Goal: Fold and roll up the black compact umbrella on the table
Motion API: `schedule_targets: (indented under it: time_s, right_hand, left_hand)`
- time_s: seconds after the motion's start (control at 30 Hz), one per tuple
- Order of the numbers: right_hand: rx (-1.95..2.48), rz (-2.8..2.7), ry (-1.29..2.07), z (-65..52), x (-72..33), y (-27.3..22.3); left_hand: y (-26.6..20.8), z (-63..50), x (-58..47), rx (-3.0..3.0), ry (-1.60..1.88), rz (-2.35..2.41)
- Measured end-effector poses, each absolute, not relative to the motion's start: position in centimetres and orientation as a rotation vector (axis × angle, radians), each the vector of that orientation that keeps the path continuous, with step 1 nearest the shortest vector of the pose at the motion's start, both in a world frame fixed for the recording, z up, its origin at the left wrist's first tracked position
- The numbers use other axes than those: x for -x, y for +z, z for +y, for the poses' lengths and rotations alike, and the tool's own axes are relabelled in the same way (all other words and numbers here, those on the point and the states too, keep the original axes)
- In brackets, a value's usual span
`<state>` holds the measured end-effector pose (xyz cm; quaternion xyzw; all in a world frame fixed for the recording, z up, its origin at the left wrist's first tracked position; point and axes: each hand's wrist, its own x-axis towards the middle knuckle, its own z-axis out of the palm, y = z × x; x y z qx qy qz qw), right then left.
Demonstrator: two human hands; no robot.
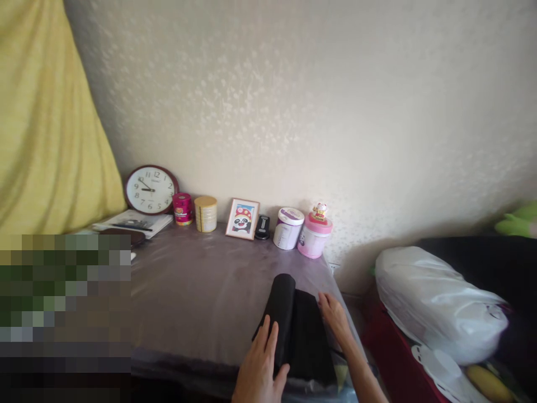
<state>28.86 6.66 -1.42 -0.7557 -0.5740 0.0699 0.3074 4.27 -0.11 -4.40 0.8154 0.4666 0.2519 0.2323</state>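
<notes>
A black sheet of cloth-like material [309,341] lies near the table's right front corner, its left part wound into a thick roll [282,299] that points away from me. My left hand [262,358] lies on the near left side of the roll, fingers stretched out and thumb apart. At the sheet's right edge is my right hand [333,313], its fingers curled in and closed at that edge. The fingertips are partly hidden, but they seem to pinch the border of the sheet.
Along the wall on the grey-covered table [201,291] stand a clock [151,190], a magenta can [183,209], a yellow-lidded tin [205,214], a framed panda picture [242,219], a white-purple tub [288,228] and a pink tub [314,236] bearing a cat figurine [320,211]. A white plastic bag [436,302] sits right.
</notes>
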Motion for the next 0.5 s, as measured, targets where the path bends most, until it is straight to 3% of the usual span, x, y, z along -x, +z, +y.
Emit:
schedule_targets:
  time_s: [0.17, 0.5]
  right_hand:
    - [1.933, -1.402, 0.41, 4.0, -27.7, -1.4]
    - [1.866, -1.363, 0.498, 2.6, -25.1, -1.2]
  left_hand:
    - [-3.6, -0.5, -4.0, -2.246, 0.636, 1.303]
    - [-2.4, -1.0, -3.8, -2.196, 0.427, 1.388]
